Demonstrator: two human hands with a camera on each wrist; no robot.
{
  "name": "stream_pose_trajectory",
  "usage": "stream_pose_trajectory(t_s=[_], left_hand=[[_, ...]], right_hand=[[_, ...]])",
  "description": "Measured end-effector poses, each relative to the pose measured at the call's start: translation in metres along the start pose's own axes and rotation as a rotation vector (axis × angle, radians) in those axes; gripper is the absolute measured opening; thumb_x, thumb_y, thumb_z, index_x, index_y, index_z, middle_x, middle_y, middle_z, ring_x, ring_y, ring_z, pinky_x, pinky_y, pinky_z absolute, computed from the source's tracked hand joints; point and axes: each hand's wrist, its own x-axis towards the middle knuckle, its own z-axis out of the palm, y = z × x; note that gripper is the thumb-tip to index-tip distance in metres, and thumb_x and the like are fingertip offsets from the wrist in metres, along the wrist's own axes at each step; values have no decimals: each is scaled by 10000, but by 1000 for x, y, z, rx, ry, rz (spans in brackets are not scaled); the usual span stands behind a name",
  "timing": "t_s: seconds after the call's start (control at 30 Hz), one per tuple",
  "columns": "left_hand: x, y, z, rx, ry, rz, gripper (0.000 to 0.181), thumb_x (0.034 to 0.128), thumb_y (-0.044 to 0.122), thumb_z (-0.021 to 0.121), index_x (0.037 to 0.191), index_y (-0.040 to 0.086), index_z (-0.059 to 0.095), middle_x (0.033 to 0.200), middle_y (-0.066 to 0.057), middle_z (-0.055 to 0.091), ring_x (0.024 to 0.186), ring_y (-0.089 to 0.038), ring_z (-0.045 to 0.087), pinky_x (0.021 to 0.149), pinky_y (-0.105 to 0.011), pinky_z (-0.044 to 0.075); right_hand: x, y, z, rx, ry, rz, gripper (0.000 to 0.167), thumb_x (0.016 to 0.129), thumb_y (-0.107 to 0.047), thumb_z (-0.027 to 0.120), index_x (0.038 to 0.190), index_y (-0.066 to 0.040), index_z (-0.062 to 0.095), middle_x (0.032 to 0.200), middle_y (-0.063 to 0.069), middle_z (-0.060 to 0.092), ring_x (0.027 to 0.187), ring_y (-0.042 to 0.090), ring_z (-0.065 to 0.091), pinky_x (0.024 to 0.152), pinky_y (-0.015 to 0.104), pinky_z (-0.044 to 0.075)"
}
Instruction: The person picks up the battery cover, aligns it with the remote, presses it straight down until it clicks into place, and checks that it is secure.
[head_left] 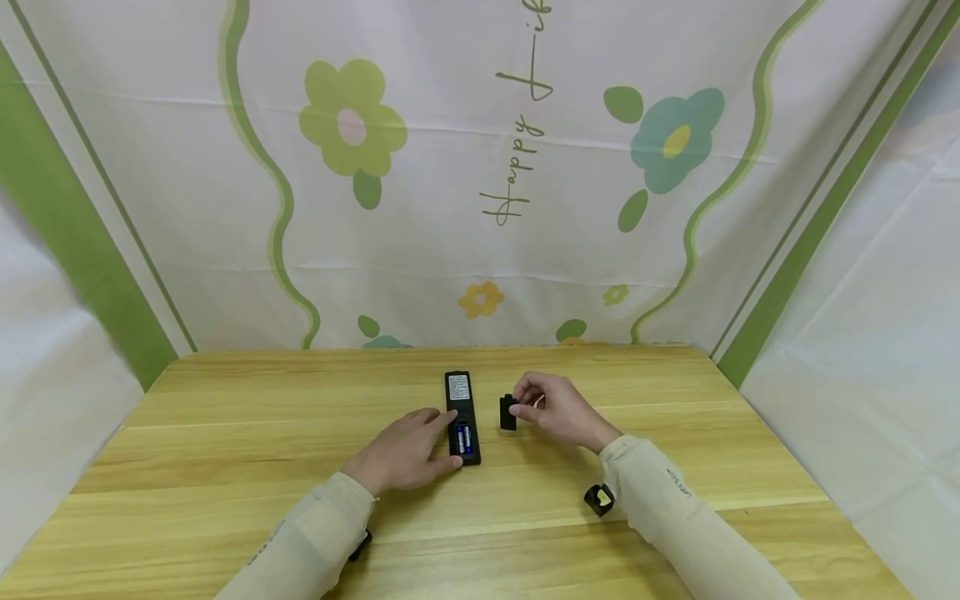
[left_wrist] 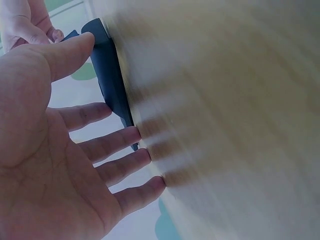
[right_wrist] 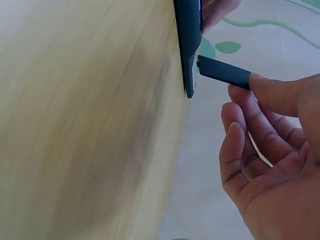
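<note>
L fingers (left_wrist: 111, 143) straight, spread; R fingers (right_wrist: 232, 156) bent, pinching; arms (head_left: 311, 525) reaching fwd.

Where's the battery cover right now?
In the head view, the battery cover is pinched in the right hand, just right of the remote control on the table.

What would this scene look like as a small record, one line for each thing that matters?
Surface: wood-grain table
Main object: black remote control, battery compartment open, white label at its far end
Batteries: two, blue and white, side by side in the compartment
Left hand: thumb and forefinger touching the remote
Right hand: pinching a small black cover, apart from the remote
Near right sleeve: small black object with yellow
By left sleeve: dark object, partly hidden, unidentifiable
Backdrop: white flowered cloth
</note>
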Motion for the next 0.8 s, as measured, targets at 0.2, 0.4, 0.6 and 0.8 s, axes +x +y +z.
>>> stream_pose_trajectory(t_s=[0.2,0.4,0.6,0.8], left_hand=[[0,0,-1,-6,6,5,687,985,464,644,1529,88,457,1500,-218,465,1381,-413,440,1130,-539,375],[0,1,-1,0,8,5,684,985,463,646,1525,85,463,1497,-219,470,1379,-418,442,1124,-549,379],[0,1,0,9,9,5,683,987,459,643,1525,82,461,1493,-220,472,1377,-420,444,1124,-547,380],[0,1,0,11,15,10,681,989,455,642,1527,80,456,1490,-222,474,1373,-420,448,1123,-546,382]], right_hand=[[1,-4,1,19,13,-29,107,951,-85,727,1005,-95,635,862,-33,660,765,154,624,649,275,535],[1,-6,0,21,5,-47,309,957,-55,709,1256,-55,635,856,-30,687,717,161,627,628,278,534],[1,-7,0,1,-8,-21,327,987,-43,656,1314,-38,666,906,-19,668,779,144,613,691,286,559],[0,-4,1,8,-15,-16,218,1000,-61,643,1204,-116,694,912,-14,651,787,151,604,684,295,547]])
